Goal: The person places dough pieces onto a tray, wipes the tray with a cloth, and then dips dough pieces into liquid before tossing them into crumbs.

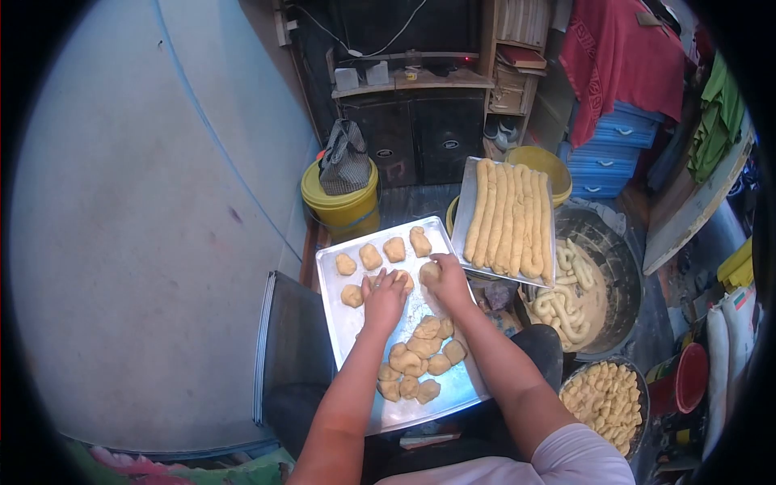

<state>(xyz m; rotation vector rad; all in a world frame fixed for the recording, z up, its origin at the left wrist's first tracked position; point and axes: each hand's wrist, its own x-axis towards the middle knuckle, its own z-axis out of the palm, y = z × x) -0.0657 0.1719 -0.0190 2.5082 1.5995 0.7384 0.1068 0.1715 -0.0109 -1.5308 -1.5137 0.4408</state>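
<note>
A metal baking tray [380, 411] lies across my lap. Lumps of yellowish dough [394, 249] stand in rows at its far end, and a heap of similar dough pieces [424, 347] sits nearer me. My left hand [385, 299] lies palm down with fingers stretched over the second row, a dough piece [405, 281] at its fingertips. What is under that palm is hidden. At the right side of the row, my right hand [447, 283] has its fingers curved around another dough piece [429, 274], touching the tray.
A second tray [461, 218] of long dough ropes [505, 214] rests beyond my right hand. Right of it are a large dark basin [622, 295] with coiled dough and a round pan [643, 404] of small pieces. A yellow lidded bucket [343, 202] stands at the far left.
</note>
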